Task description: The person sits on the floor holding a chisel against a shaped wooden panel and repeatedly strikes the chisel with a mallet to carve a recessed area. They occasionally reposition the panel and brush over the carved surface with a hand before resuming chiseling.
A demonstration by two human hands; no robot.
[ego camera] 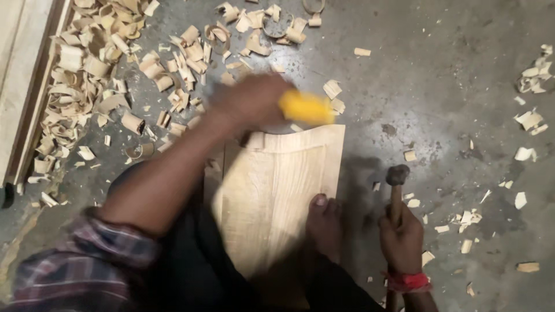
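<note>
My left hand (245, 103) is blurred and wrapped around a yellow tool handle (306, 108), held over the far edge of a pale carved wooden panel (272, 190) that lies on the concrete floor. My right hand (402, 240) grips a hammer with a wooden shaft by its handle, the dark hammer head (398, 174) pointing up, to the right of the panel. A bare foot (324, 222) rests on the panel's right side. A red band sits on my right wrist.
Curled wood shavings (98, 75) lie thick over the floor at the upper left and thinner at the right (529, 124). A wooden frame or board (23, 86) runs along the left edge. My plaid sleeve (81, 266) fills the lower left.
</note>
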